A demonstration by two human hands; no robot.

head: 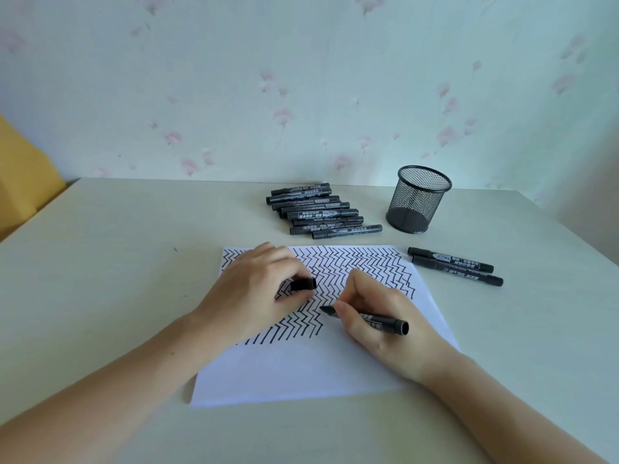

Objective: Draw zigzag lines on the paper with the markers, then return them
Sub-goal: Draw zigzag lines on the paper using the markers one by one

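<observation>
Markers carry grey-and-white barrel labels; print mostly too small or blurred to read, though "700" shows on the nearer of the two loose markers (455, 266) lying side by side just right of the paper's far corner. A row of capped black markers (323, 212) lies in a loose stack on the table (117, 262), far of the paper and left of the mesh pen cup (418, 199), which stands upright and appears empty. White paper (301, 370) lies flat before the person; far half covered in black zigzag lines (361, 266), near half blank. Right hand (378, 323) closed around an uncapped black marker (368, 319), pinched between thumb and fingers near the tip end, barrel running back to the right past the knuckles. Tip points left, at the right edge of the lower zigzag rows; cannot tell if it touches the sheet. Left hand (254, 289) rests on the paper over the drawn area, fingers curled, thumb and forefinger gripping a short black cap (303, 284). Both forearms bare, reaching in from the near edge.
</observation>
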